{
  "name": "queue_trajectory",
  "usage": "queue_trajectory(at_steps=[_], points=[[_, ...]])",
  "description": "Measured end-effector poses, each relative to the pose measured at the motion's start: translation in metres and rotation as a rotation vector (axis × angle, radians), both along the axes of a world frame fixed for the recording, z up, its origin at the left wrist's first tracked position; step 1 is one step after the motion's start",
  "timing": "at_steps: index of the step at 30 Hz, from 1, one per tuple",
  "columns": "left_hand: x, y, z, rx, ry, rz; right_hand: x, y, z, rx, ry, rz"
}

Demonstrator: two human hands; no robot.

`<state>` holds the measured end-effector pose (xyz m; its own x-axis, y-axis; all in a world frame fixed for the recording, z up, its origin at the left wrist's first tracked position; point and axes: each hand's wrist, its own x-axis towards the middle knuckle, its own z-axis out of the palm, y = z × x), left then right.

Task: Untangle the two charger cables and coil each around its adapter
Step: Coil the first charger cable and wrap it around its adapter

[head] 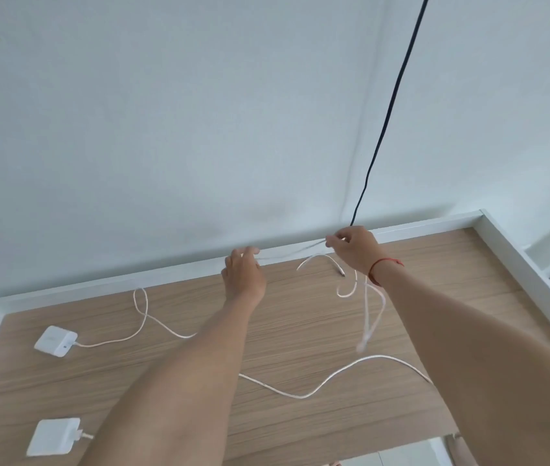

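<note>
— Your two cables are not yet apart. A taut stretch runs through the air between your hands, above the back of the counter. Hanging loops drop from your right hand, and a plug tip curls out beside them.

— You hold it that way for a reason, I'd say: pulled straight, a line shows where it crosses the other. Your right fingers pinch it narrowly. On your left hand the fingers are curled round its other end.

— Now look down to the left. The far adapter lies flat, and its lead runs right through a small loop and goes under your left forearm. The near adapter lies closer to you, with only a short stub showing before your arm hides it.

— So you cannot tell from here which adapter owns the long cable snaking over the counter between your forearms. Neither cable is coiled, so I judge you are early in the untangling.

— Both adapters lie well apart from your hands, and that probably helps, since they weigh their ends down while you work the free ends. Pull gently, though, or you may drag one along.

— The black cord running down the wall behind your right hand is no part of this. Don't snag it.
</note>
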<state>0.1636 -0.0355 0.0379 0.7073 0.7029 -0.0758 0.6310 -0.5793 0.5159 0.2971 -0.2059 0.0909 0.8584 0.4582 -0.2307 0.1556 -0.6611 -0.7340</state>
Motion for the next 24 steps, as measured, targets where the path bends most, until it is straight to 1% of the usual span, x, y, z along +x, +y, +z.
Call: queue_trajectory(at_steps=[1, 3, 5, 7, 8, 10, 13, 15, 18, 22, 24], points=[[0.003, -0.002, 0.003, -0.01, -0.033, -0.026, -0.001, 0.0, -0.003, -0.07, -0.047, 0.049], [0.012, -0.009, 0.009, -0.043, -0.1, -0.102, -0.002, 0.001, -0.009, -0.134, -0.084, 0.067], [0.025, -0.02, 0.019, -0.136, -0.125, -0.199, -0.002, 0.004, -0.013, -0.145, -0.099, 0.041], [0.041, -0.03, 0.026, -0.26, -0.11, -0.247, -0.001, 0.006, -0.015, -0.14, -0.103, 0.035], [0.046, -0.033, 0.026, -0.289, -0.099, -0.263, 0.0, 0.006, -0.016, -0.144, -0.102, 0.033], [0.052, -0.039, 0.023, -0.259, -0.094, -0.297, 0.003, 0.004, -0.017, -0.148, -0.08, 0.024], [0.059, -0.035, 0.009, -0.129, -0.097, -0.34, 0.014, -0.004, -0.014, -0.144, -0.013, 0.053], [0.062, -0.029, -0.001, -0.117, -0.088, -0.302, 0.025, -0.009, -0.01, -0.153, 0.024, 0.123], [0.055, -0.022, -0.015, -0.075, -0.046, -0.169, 0.045, -0.022, -0.008, -0.191, 0.067, 0.23], [0.053, -0.008, -0.026, -0.022, 0.006, 0.112, 0.085, -0.06, -0.015, -0.273, 0.056, 0.255], [0.065, -0.007, -0.027, -0.056, 0.006, 0.177, 0.106, -0.078, -0.019, -0.279, 0.03, 0.237]])
